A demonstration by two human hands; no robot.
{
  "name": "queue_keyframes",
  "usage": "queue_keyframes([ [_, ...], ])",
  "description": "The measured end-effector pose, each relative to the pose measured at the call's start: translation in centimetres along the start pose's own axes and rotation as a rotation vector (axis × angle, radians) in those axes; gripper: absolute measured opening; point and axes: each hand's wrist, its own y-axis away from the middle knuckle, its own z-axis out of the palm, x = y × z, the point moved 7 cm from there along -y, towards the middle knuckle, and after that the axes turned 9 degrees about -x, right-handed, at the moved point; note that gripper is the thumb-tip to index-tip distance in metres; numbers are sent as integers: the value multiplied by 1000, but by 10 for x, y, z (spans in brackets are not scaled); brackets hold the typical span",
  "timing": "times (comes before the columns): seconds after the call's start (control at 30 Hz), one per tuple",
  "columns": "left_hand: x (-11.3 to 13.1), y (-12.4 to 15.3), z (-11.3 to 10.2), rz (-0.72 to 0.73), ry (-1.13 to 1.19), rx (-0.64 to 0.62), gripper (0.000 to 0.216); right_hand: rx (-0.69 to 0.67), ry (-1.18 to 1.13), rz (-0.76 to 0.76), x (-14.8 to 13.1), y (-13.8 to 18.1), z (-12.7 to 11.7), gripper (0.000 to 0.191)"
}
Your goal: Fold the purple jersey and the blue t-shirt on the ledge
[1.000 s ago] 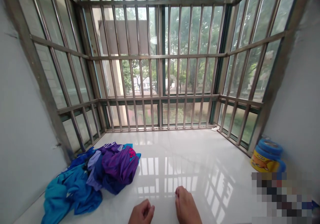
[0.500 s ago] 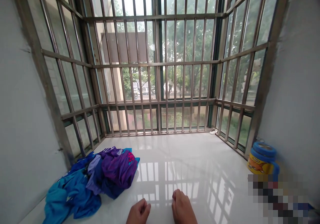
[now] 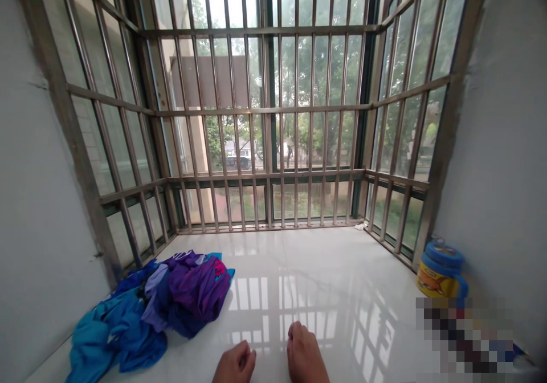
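Note:
My left hand [image 3: 234, 363] rests at the bottom edge on a glossy white sill [image 3: 316, 280], its fingers curled in with nothing visible in them. My right hand [image 3: 304, 353] lies beside it, palm down, fingers held together and bent slightly, empty as far as I can see. To the left of both hands sits a crumpled heap of clothes [image 3: 154, 306]: purple cloth on top, bright blue cloth spreading toward the near left corner. Neither hand touches the heap.
Metal window bars [image 3: 273, 109] close off the back and both sides of the sill. A yellow tub with a blue lid [image 3: 441, 270] stands by the right wall. A blurred patch [image 3: 468, 334] covers something at the lower right. Grey walls flank the bay.
The view has shifted slightly right and down, so everything sits a little further left. Both hands stay low on the sill, drawn a little nearer together. The clothes have not moved.

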Motion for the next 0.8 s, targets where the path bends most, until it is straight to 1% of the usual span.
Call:
queue_keyframes([
  [0.17,5,3,-3,-54,27,44,50,45,29,18,-2,3,0,25],
  [0.23,7,1,-4,-57,34,44,48,38,51,27,-5,4,-2,26],
  [0.3,9,-4,-12,-51,11,74,46,10,63,20,-8,5,-5,26],
  [0.37,13,-11,-31,-7,-82,179,40,-16,71,15,-12,6,-9,27],
  [0.43,23,-19,-59,102,-256,347,31,-20,86,24,-15,6,-12,28],
  [0.47,27,-23,-74,129,-355,433,35,-23,96,28,-16,6,-12,28],
  [0.5,27,-28,-90,101,-457,514,42,-29,108,28,-17,6,-12,28],
  [0.53,27,-34,-105,55,-550,558,50,-38,123,25,-18,6,-12,28],
  [0.57,25,-41,-119,-5,-638,565,55,-49,139,19,-20,7,-11,28],
  [0.6,22,-48,-132,-78,-712,538,57,-62,152,13,-22,7,-11,27],
  [0.67,12,-62,-152,-215,-792,407,50,-75,162,11,-24,7,-11,24],
  [0.7,8,-67,-159,-264,-797,341,47,-77,163,11,-24,8,-11,23],
  [0.77,6,-74,-170,-292,-751,270,45,-77,167,11,-25,9,-11,24],
  [0.8,9,-76,-172,-272,-711,272,45,-76,171,12,-26,9,-11,24],
])
